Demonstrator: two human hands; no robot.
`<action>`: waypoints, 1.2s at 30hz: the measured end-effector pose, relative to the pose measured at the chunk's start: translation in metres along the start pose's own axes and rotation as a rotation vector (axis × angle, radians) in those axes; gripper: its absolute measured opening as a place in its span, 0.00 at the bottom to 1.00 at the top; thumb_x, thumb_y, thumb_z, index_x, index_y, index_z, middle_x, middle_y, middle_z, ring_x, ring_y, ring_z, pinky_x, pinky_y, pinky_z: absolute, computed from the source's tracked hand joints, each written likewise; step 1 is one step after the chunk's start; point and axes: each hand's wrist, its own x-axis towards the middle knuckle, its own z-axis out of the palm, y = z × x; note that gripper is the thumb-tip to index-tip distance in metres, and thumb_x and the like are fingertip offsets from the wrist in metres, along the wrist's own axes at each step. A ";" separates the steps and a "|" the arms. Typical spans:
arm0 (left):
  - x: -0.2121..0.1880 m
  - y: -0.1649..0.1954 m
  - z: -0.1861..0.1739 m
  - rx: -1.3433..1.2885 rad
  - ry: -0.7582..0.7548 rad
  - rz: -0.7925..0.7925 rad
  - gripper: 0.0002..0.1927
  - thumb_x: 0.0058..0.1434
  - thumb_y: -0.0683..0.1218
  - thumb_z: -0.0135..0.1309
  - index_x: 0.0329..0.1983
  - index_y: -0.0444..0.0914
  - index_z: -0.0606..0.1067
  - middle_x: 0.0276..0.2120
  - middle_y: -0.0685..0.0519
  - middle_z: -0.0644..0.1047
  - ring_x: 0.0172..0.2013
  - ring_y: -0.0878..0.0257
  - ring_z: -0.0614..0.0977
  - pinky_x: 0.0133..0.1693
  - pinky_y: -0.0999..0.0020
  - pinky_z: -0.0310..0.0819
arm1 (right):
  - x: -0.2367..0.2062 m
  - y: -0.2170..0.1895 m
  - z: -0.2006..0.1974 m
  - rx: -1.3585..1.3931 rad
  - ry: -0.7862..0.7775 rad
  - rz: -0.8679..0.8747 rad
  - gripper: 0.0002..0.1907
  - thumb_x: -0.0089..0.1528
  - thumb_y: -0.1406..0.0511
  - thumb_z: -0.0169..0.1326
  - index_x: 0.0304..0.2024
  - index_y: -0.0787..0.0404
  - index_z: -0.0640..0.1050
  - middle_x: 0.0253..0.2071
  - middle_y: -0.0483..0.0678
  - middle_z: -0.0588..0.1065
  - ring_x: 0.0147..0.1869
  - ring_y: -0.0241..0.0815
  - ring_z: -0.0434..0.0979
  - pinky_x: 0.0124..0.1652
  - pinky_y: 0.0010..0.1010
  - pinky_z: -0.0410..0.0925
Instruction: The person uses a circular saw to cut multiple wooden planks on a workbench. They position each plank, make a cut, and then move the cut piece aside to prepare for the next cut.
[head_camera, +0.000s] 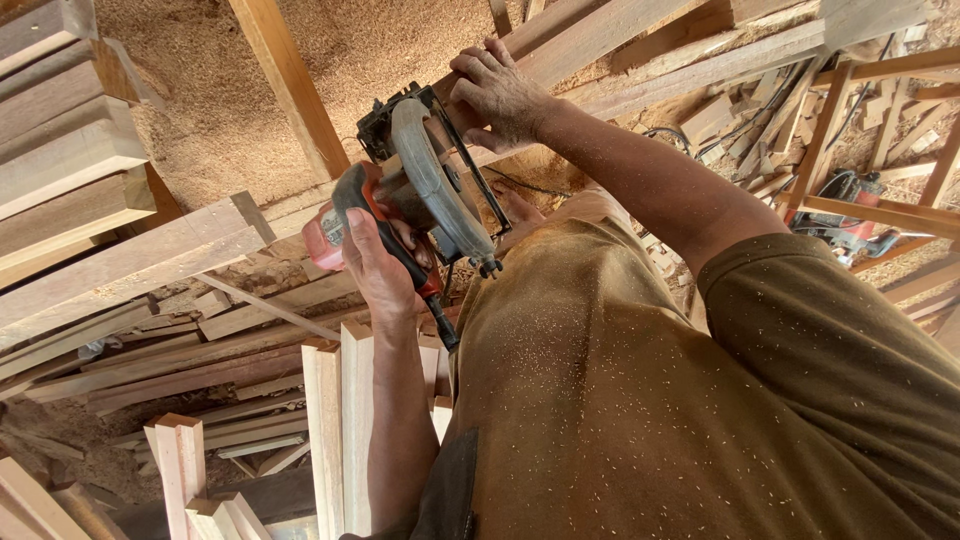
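My left hand (378, 268) grips the black and red handle of a circular saw (425, 185). The saw's grey blade guard curves over a long wooden plank (150, 250) that runs across the view. My right hand (497, 92) presses down on the same plank (600, 35) just beyond the saw, with its fingers curled over the edge. My brown shirt (650, 400), flecked with sawdust, fills the lower right. The blade itself is hidden by the guard.
Sawdust (210, 110) covers the ground. Stacked planks (60, 150) lie at the left, and several upright cut boards (340, 420) stand below the saw. Offcuts and a wooden frame (830, 140) crowd the right, beside a red power tool (850, 215) with cables.
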 end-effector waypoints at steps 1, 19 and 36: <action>0.001 -0.001 0.000 -0.009 -0.014 0.026 0.32 0.78 0.62 0.39 0.70 0.34 0.70 0.50 0.47 0.77 0.49 0.61 0.78 0.52 0.63 0.75 | 0.000 0.000 -0.001 0.008 0.005 -0.002 0.34 0.59 0.50 0.69 0.59 0.57 0.69 0.66 0.62 0.62 0.77 0.62 0.55 0.74 0.62 0.40; 0.012 0.015 0.006 0.053 -0.055 0.095 0.33 0.78 0.64 0.38 0.70 0.34 0.68 0.59 0.46 0.76 0.62 0.58 0.76 0.66 0.59 0.72 | 0.000 -0.002 -0.006 0.027 -0.020 0.019 0.34 0.60 0.49 0.67 0.59 0.56 0.68 0.65 0.62 0.62 0.77 0.63 0.54 0.73 0.64 0.39; 0.023 0.012 0.001 0.073 0.026 -0.026 0.35 0.76 0.64 0.38 0.69 0.33 0.72 0.35 0.51 0.74 0.33 0.65 0.74 0.34 0.68 0.69 | -0.001 -0.004 -0.012 0.032 -0.015 0.016 0.34 0.59 0.51 0.68 0.58 0.57 0.68 0.65 0.62 0.62 0.77 0.63 0.54 0.73 0.64 0.40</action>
